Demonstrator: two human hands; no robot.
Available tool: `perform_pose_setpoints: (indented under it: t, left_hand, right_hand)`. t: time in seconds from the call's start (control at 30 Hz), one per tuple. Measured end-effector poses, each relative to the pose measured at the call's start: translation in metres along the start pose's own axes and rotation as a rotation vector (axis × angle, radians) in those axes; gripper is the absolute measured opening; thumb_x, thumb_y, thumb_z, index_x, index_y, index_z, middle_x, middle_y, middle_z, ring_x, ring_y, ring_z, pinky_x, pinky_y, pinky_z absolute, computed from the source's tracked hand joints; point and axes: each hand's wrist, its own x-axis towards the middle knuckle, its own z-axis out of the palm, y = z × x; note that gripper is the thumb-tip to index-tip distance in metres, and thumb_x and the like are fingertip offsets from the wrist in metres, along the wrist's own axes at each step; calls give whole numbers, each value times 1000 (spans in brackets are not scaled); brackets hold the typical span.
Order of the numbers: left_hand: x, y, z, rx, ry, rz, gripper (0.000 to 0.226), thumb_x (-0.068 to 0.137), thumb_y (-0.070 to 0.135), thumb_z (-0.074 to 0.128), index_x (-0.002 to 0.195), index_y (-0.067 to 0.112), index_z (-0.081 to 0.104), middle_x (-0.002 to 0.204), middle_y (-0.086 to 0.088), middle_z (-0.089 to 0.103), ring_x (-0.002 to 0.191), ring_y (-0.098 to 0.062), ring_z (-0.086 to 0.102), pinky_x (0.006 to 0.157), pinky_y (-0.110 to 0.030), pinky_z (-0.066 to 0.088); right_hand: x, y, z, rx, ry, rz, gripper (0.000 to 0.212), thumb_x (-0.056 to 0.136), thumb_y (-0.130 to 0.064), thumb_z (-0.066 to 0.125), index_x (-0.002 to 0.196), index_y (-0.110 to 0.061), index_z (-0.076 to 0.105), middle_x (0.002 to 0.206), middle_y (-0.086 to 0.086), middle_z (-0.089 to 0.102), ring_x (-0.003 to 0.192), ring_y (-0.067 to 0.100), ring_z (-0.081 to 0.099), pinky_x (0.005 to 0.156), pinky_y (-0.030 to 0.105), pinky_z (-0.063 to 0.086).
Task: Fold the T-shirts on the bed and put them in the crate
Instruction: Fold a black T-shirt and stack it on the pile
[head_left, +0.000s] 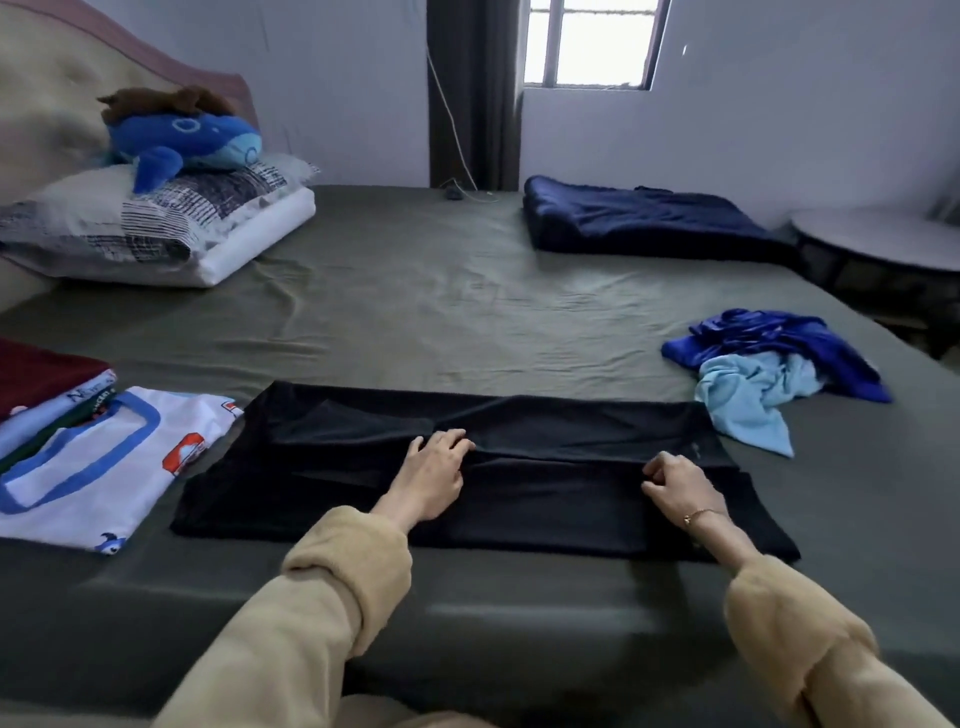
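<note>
Both hands on black T-shirt (519, 483): left hand (434, 475) flat, right hand (675, 486) pinching fold.

An olive-green bed sheet (415, 312) carries a plain black T-shirt (519, 499), a white T-shirt with blue bands and red-orange prints (98, 467), a crumpled royal-blue garment (779, 338) over a light-blue one (748, 400), a navy folded blanket (639, 218), a black-and-white patterned pillow (156, 223) and a blue plush whale (182, 140).
</note>
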Motion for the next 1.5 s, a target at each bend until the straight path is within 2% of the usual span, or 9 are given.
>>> perform_pose_setpoints:
  t: [0.13,0.3,0.4,0.6,0.8,1.0,1.17,1.33,1.5]
  left_hand:
    - [19,33,12,-18,-79,56,53,97,15,40,149,22,26,156,4,20,144,-11,15,117,-44,7]
    - [39,62,30,-66,-146,143,50,98,17,38,147,24,30,155,8,24,143,-11,18,118,-40,11]
    - [45,70,37,-134,-76,210,49,93,12,44,141,25,42,146,10,40,135,-10,31,113,-33,24]
    - [54,73,35,-316,-98,250,54,84,-3,43,130,23,56,133,10,54,126,-7,40,108,-31,34]
    - [56,70,35,-392,-27,198,44,86,-4,41,115,19,63,120,8,60,117,-9,46,102,-35,39]
    - [47,49,21,-407,42,29,32,89,2,41,105,17,64,100,7,55,100,-8,51,89,-24,44]
    - [26,-1,1,-417,156,-151,27,90,5,43,101,16,65,87,12,51,81,-8,50,72,-22,41]
    - [-4,-65,-18,-499,330,-374,25,91,6,45,92,21,64,87,13,56,80,-7,55,70,-23,41]
    - [-32,-128,-21,-773,356,-614,19,90,1,50,93,15,62,85,-2,63,66,-16,54,69,-24,43]
  right_hand:
    - [9,32,-17,-4,187,278,46,87,-33,60,124,-10,46,132,16,38,127,32,33,99,46,36]
    - [23,46,-19,44,250,463,69,89,-51,51,131,1,36,137,19,40,128,33,35,97,44,37]
    - [29,44,-13,-23,234,460,65,91,-54,44,126,1,42,130,19,50,123,32,43,92,39,41]
    - [32,47,-7,-47,260,403,38,99,-29,40,119,3,43,121,22,55,111,38,55,85,39,43]
    - [42,45,-21,224,141,429,41,95,-24,47,119,9,48,122,28,55,113,40,52,87,39,43]
    - [47,-20,-29,548,92,244,46,93,-18,52,131,7,43,136,23,48,127,36,42,98,33,33]
    - [47,-99,4,741,-92,120,57,90,-18,56,141,-2,37,142,16,44,131,30,41,107,34,34]
    - [32,-182,48,925,-298,62,60,89,-16,58,143,-11,34,140,13,46,124,31,48,102,41,42]
    - [11,-256,85,939,-461,22,70,88,-16,57,149,-16,21,140,10,46,121,31,50,96,36,45]
